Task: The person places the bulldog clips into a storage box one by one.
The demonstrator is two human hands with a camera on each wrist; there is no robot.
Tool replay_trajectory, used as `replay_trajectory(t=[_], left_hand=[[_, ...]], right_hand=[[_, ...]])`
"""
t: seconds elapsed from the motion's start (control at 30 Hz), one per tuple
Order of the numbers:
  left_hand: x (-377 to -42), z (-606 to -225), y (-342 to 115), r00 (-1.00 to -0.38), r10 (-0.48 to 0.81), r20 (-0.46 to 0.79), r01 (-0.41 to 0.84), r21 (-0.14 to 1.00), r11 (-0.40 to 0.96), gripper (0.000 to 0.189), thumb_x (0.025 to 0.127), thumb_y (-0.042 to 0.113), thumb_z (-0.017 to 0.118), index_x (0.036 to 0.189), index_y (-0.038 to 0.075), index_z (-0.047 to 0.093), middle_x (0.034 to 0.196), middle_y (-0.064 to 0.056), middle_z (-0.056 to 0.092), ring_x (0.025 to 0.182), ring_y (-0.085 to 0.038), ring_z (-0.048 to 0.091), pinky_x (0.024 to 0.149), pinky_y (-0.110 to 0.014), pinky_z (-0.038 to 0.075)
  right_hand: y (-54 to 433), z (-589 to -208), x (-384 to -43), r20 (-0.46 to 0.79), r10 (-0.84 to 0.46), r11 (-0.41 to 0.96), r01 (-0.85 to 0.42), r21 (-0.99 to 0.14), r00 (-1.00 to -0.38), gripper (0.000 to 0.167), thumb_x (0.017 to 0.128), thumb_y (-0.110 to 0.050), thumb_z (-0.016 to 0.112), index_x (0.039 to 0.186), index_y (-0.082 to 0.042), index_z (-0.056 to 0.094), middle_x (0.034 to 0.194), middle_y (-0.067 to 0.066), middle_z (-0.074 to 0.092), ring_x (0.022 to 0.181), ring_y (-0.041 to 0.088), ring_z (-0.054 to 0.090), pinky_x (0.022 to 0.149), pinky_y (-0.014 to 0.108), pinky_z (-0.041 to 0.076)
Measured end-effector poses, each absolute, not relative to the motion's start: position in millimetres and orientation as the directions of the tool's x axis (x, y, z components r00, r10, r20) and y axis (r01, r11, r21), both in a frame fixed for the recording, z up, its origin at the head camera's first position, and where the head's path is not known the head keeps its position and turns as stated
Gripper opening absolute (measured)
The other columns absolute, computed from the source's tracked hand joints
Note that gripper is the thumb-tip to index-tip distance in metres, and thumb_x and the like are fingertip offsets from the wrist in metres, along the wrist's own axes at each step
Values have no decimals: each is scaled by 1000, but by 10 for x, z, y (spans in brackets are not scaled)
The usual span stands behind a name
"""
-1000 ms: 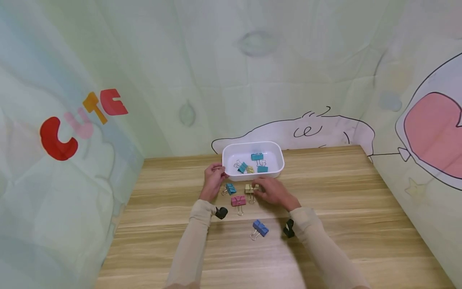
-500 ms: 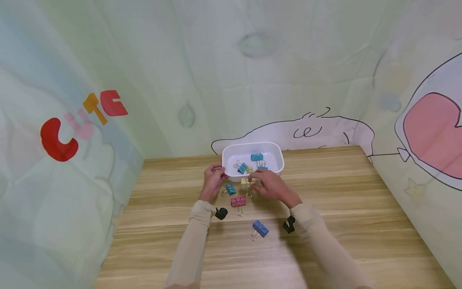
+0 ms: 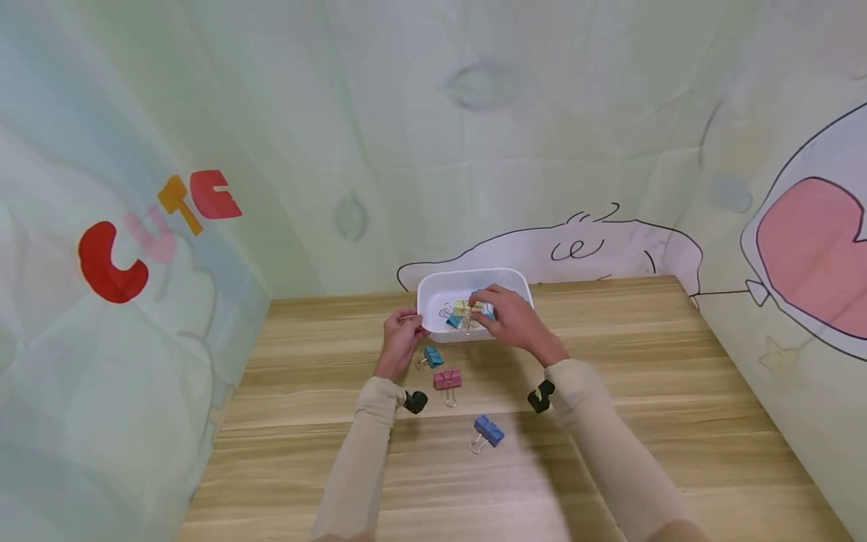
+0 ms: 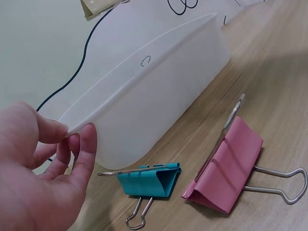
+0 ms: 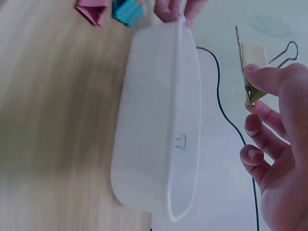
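My left hand (image 3: 401,342) pinches the left end of a white plastic tub's rim (image 4: 120,91) between thumb and fingers. Over the tub my right hand (image 3: 511,320) pinches a pale yellow binder clip (image 5: 254,55), its wire handles sticking out to the sides. Inside the tub lie teal binder clips, partly hidden by the right hand. On the table in front of the tub are a teal binder clip (image 4: 149,182), close to my left hand, and a pink binder clip (image 4: 226,166). A blue binder clip (image 3: 489,430) lies nearer to me.
The wood-grain table (image 3: 305,452) meets a printed cloth backdrop (image 3: 305,150) behind the tub. More cloth hangs at the left and right. Each wrist wears a small black camera mount, such as the one at the left sleeve (image 3: 415,400).
My right hand has lifted the yellow binder clip from the table and carried it forward, up over the tub. My left hand has stayed at the rim.
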State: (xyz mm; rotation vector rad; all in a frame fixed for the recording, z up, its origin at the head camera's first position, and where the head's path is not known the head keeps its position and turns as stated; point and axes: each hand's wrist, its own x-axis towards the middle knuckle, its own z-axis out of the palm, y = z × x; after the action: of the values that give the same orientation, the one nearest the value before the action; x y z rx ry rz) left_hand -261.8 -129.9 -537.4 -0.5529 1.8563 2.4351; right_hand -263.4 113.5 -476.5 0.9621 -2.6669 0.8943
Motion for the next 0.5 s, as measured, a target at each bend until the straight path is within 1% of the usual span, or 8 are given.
replay_trajectory(t=[0.1,0.17,0.37,0.5], left_hand=[[-2620,-5386,-1305,-935,-185,-302,-243,927,-285,37,103,-2,56,138,-11,49,133,-32,54,106,-35,61,75,-22,59],[-2621,-5387,-1307,-934,-183,-306,-246,925,-289,38,103,-2,55,139,-11,49,134,-33,53,108,-37,60,74,-21,59],[-2627,-5393,-1309,-934,-180,-307,-246,923,-297,38,103,-2,55,139,-12,49,134,-34,52,105,-34,61,73,-20,59],[-2630,-5394,-1314,-934,-176,-310,-253,924,-285,38,104,0,55,140,-10,49,135,-32,53,109,-36,61,75,-21,59]], right_hand=[[1180,-4726,-2709,372,-502,626,-625,-466,-781,18,100,-21,73,115,-11,72,113,11,70,84,24,62,71,38,56],[1206,-4699,-2744,382,-485,636,-617,-464,-787,20,100,-22,72,116,-10,72,115,11,70,84,23,61,71,38,56],[1250,-4638,-2804,377,-433,657,-573,-490,-819,23,101,-23,71,119,-9,71,118,13,69,87,31,63,74,41,56],[1257,-4620,-2820,366,-416,671,-553,-495,-832,22,101,-23,71,119,-10,71,119,14,68,89,32,63,76,42,56]])
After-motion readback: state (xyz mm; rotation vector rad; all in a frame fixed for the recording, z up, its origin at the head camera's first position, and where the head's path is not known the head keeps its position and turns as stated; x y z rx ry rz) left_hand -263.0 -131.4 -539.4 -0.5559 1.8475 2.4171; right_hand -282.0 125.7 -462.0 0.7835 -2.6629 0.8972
